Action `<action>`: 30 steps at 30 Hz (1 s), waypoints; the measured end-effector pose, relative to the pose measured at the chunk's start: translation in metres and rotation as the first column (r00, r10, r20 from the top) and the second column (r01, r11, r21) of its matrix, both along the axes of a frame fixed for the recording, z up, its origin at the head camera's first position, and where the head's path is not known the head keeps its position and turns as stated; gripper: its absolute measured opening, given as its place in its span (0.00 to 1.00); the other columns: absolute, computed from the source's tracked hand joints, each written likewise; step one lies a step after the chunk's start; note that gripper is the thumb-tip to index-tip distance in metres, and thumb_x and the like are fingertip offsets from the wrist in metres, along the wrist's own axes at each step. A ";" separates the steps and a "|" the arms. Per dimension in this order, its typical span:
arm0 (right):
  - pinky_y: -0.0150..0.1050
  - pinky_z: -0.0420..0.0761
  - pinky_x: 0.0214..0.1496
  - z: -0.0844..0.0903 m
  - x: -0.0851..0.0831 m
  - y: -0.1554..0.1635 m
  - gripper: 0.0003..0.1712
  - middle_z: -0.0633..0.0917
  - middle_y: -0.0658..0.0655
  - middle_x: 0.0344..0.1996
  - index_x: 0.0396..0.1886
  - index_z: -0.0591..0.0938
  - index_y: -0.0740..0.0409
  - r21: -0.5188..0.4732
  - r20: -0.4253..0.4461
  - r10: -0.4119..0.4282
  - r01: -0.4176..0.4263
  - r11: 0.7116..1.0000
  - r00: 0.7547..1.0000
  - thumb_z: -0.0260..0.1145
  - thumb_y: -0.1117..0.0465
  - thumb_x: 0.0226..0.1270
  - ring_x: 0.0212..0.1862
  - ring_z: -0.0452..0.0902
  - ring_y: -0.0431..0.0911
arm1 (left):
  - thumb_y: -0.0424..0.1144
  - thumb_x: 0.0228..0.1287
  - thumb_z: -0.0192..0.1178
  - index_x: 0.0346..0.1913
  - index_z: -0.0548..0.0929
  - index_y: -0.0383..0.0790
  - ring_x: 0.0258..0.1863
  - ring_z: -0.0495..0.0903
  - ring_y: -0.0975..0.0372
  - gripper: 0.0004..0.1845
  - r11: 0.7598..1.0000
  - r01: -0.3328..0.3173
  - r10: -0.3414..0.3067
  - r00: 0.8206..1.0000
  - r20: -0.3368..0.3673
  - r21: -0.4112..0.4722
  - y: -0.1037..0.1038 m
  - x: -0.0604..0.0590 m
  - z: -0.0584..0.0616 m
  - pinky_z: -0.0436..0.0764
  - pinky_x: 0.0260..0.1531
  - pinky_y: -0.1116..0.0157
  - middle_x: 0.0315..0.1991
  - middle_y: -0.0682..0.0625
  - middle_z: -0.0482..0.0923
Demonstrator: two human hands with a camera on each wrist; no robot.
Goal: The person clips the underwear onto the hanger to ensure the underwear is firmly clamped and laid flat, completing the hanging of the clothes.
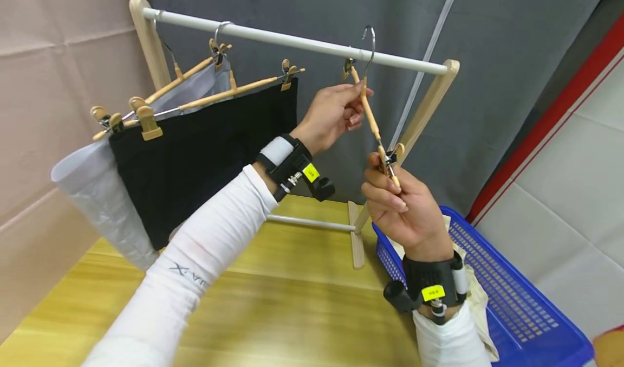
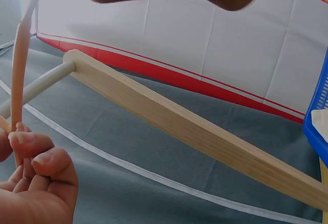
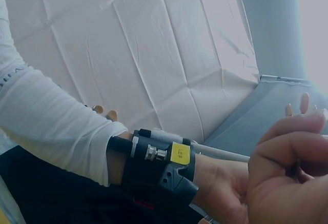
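White sleeves fill the near part of the head view, each wrist strapped with a black camera band. Right hand (image 1: 397, 204) pinches the near clip end of an empty wooden hanger (image 1: 372, 120), its grip narrow, thumb and fingers curled round the clip. Left hand (image 1: 331, 115) holds the same hanger farther up, just below its metal hook (image 1: 369, 44), fingers curled round the wooden bar. From the left wrist view the fingertips (image 2: 48, 157) close on the pale bar. That hook rises by the white rail (image 1: 292, 42) of the drying rack (image 1: 429, 104), near its right post; whether it rests on the rail I cannot tell, and the hanger tilts steeply down toward the person. Farther left on the rail two hangers already carry cloth: a black cloth (image 1: 205, 150) clipped in front and a white cloth (image 1: 92, 193) behind it. On the right of the yellow counter (image 1: 273, 302) sits a blue basket (image 1: 512, 302) with a pale cloth (image 1: 475, 296) in it, mostly hidden by the right forearm. Judging by this, two pieces are hung, the third hanger has nothing clipped to it, and the cloth in the basket is not yet hung.
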State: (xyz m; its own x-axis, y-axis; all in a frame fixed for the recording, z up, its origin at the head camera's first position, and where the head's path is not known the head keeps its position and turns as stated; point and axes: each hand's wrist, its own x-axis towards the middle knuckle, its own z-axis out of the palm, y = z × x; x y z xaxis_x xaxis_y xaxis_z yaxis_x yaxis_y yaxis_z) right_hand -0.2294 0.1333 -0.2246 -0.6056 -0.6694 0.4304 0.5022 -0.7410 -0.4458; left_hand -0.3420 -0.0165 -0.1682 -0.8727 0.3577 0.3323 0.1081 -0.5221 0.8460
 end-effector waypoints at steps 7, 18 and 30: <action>0.26 0.65 0.25 -0.012 0.009 -0.005 0.23 0.73 0.56 0.26 0.51 0.72 0.72 0.072 -0.125 -0.047 0.056 0.996 0.991 0.34 0.58 0.81 0.23 0.51 0.40 | 0.36 0.76 0.45 0.47 0.75 0.25 0.19 0.63 0.61 0.15 0.996 0.053 -0.058 0.995 -0.079 -0.066 -0.009 0.008 -0.006 0.64 0.21 0.68 0.26 0.46 0.66; 0.33 0.57 0.19 -0.050 0.039 -0.014 0.20 0.69 0.50 0.21 0.45 0.77 0.63 0.463 -0.496 -0.279 0.522 0.716 0.822 0.41 0.58 0.80 0.19 0.64 0.38 | 0.29 0.75 0.43 0.50 0.73 0.22 0.18 0.64 0.61 0.13 0.973 0.184 -0.193 0.980 -0.052 -0.142 -0.031 0.019 -0.061 0.66 0.20 0.69 0.25 0.45 0.68; 0.38 0.59 0.14 -0.085 0.053 -0.009 0.13 0.73 0.52 0.20 0.44 0.79 0.67 0.585 -0.575 -0.181 0.556 0.591 0.798 0.48 0.66 0.77 0.19 0.68 0.39 | 0.49 0.78 0.35 0.52 0.75 0.24 0.23 0.71 0.61 0.29 0.956 0.243 -0.231 0.969 0.089 -0.167 -0.056 0.028 -0.120 0.71 0.24 0.67 0.29 0.45 0.75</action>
